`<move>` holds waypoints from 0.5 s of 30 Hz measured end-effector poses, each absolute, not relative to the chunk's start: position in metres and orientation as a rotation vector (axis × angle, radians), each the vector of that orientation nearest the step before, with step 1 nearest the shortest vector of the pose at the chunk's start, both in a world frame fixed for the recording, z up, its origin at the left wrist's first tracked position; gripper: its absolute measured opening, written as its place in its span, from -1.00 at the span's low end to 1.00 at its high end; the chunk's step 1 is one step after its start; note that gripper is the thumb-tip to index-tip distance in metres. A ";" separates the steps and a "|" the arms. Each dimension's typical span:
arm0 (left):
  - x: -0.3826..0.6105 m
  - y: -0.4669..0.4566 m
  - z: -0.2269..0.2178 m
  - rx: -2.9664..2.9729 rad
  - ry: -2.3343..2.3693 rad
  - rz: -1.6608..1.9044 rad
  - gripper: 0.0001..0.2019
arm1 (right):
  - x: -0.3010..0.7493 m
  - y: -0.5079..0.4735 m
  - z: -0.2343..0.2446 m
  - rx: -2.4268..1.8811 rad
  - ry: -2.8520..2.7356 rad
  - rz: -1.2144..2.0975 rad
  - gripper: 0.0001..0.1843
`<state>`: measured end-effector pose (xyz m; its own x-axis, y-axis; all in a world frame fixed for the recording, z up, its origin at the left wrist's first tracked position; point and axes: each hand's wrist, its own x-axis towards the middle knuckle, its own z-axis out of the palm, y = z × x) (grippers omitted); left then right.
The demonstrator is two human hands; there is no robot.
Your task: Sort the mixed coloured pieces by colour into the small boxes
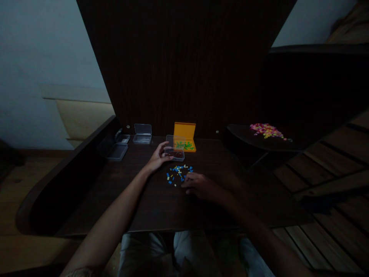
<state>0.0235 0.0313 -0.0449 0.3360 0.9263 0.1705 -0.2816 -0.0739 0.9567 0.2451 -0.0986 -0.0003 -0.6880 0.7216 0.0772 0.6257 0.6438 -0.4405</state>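
Observation:
My left hand is closed on the left side of a clear plastic box, its thumb at the front. The box stands with its lid raised and has dark reddish pieces inside. In front of it lies a loose scatter of small blue, pale and yellow bricks. My right hand is at the right edge of this scatter with its fingers curled together. Whether a brick is between those fingertips is too small and dark to tell. Behind the clear box, an open orange box holds green pieces.
Several clear boxes stand at the left rear, among them an open-lidded one and a shallow one. A raised side shelf at the right bears a pile of pink, red and yellow pieces. A dark panel closes off the back.

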 end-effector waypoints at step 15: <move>0.023 0.031 -0.044 1.256 0.674 1.119 -0.24 | 0.233 -0.097 -0.006 -1.223 -2.546 0.541 -0.74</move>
<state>0.0233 0.0311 -0.0445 0.3567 0.9188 0.1692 -0.2800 -0.0677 0.9576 0.2327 -0.0974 -0.0055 -0.6098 0.7889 0.0753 0.6901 0.5753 -0.4391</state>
